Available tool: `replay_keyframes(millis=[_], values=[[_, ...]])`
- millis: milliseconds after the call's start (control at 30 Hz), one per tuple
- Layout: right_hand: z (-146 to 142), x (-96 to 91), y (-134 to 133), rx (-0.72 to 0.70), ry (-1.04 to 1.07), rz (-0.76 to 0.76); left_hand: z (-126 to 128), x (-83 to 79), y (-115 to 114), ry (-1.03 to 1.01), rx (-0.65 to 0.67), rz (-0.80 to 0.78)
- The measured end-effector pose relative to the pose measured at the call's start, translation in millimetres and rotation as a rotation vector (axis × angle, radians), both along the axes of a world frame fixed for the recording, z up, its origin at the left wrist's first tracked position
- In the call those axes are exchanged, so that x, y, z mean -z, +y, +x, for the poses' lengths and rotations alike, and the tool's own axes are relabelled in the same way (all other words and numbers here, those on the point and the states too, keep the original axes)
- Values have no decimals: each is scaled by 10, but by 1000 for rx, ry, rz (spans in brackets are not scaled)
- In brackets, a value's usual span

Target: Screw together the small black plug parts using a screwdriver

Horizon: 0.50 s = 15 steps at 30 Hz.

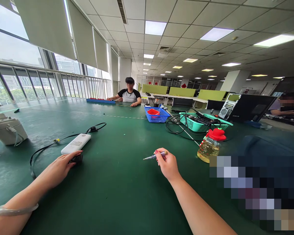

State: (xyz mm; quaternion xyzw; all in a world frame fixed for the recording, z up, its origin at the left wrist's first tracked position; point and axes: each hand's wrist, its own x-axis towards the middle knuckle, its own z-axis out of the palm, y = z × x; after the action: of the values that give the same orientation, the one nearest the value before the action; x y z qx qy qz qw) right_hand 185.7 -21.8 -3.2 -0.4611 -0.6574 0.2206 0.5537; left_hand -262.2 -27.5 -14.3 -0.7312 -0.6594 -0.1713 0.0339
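Observation:
In my right hand (168,163) is a small screwdriver (150,157) with a clear purplish handle, its thin metal tip pointing left just above the green tabletop. The fingers are closed round the handle. My left hand (60,166) rests on the left side of the table, its fingers curled over a small dark block-shaped object (78,159), largely hidden by the hand. Right behind that hand lies a white power bank (76,143). A black cable (42,150) with a yellow tag runs around it to a dark connector (93,129).
A pale bag (8,130) stands at far left. To the right are a blue basket (156,117), a teal basket (193,125) of cables, and a red-lidded jar (208,148) of yellowish liquid. Across the table sits a person (129,94) beside a blue tray (100,101).

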Motion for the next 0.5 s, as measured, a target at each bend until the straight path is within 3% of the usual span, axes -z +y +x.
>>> replay_keyframes(millis=[500], values=[[-3,-2,-4,4,3,-17,-52,42,18,1,30,-22]])
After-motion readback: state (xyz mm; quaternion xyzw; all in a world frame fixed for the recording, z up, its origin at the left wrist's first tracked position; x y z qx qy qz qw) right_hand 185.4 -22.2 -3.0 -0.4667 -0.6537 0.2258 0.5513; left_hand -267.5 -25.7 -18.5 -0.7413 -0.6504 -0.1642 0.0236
